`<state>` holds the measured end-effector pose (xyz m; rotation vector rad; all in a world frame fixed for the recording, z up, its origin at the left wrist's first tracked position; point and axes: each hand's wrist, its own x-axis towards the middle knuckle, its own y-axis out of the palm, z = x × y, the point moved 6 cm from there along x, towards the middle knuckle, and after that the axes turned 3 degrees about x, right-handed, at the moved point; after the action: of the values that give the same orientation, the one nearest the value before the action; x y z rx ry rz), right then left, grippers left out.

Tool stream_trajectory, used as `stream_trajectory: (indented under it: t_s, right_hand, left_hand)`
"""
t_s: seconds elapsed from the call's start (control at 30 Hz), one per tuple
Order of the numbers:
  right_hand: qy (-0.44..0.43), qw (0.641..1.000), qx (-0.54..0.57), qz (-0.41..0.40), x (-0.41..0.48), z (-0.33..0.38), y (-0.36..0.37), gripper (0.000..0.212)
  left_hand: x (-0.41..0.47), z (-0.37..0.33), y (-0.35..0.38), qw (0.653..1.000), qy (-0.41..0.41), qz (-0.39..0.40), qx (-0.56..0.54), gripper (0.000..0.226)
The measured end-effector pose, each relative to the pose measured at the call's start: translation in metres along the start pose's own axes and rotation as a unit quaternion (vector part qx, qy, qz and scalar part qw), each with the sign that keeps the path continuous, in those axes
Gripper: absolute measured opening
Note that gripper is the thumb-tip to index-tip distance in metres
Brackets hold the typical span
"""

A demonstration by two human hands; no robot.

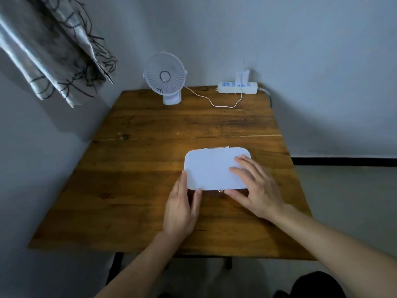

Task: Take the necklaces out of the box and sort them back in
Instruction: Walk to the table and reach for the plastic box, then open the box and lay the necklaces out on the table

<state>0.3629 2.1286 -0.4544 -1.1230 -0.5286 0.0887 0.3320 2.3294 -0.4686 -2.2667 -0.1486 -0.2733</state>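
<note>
A flat white box (211, 168) with rounded corners lies with its lid down on the wooden table (150, 147), a small gold clasp (220, 191) at its near edge. My left hand (182, 206) touches the box's near left corner, fingers along its side and thumb at the front edge. My right hand (255, 188) rests flat on the right part of the lid, fingers spread, thumb at the front edge beside the clasp. No necklaces are visible; the inside of the box is hidden.
A small white desk fan (165, 78) stands at the table's far edge, its cable running to a white power strip (237, 87) at the far right. A patterned curtain (53, 50) hangs at the upper left. Walls close the table's far and left sides.
</note>
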Motion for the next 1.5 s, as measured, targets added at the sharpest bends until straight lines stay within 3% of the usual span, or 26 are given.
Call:
stream_trajectory:
  t_s: [0.2,0.57,0.73,0.87,1.07,1.23,1.5]
  right_hand:
    - [0.02,0.999,-0.013,0.022,-0.001,0.011,-0.018,0.066]
    - [0.044,0.993,0.039,-0.103,0.086,-0.002,-0.075,0.044]
    - [0.106,0.991,0.036,-0.071,0.124,-0.033,-0.062,0.05]
    - [0.182,0.982,0.043,-0.007,0.136,-0.059,-0.041,0.063]
    - [0.221,0.972,0.068,0.048,0.135,-0.091,0.007,0.057]
    - [0.199,0.975,0.005,0.098,0.138,-0.089,0.006,0.057]
    - [0.166,0.981,-0.066,0.08,0.098,-0.059,-0.032,0.051]
  left_hand:
    - [-0.016,0.002,0.002,0.999,-0.016,0.033,0.039,0.08]
    - [-0.015,0.0,-0.002,0.997,-0.001,0.006,0.079,0.061]
    - [-0.006,0.008,0.0,0.996,-0.018,0.001,0.09,0.057]
    - [0.006,0.013,0.0,0.992,0.015,0.018,0.127,0.053]
    - [0.006,0.013,0.001,0.992,0.017,0.019,0.125,0.057]
    - [0.006,0.012,0.001,0.992,0.023,0.023,0.126,0.057]
    - [0.003,0.006,-0.003,0.99,0.004,0.031,0.139,0.055]
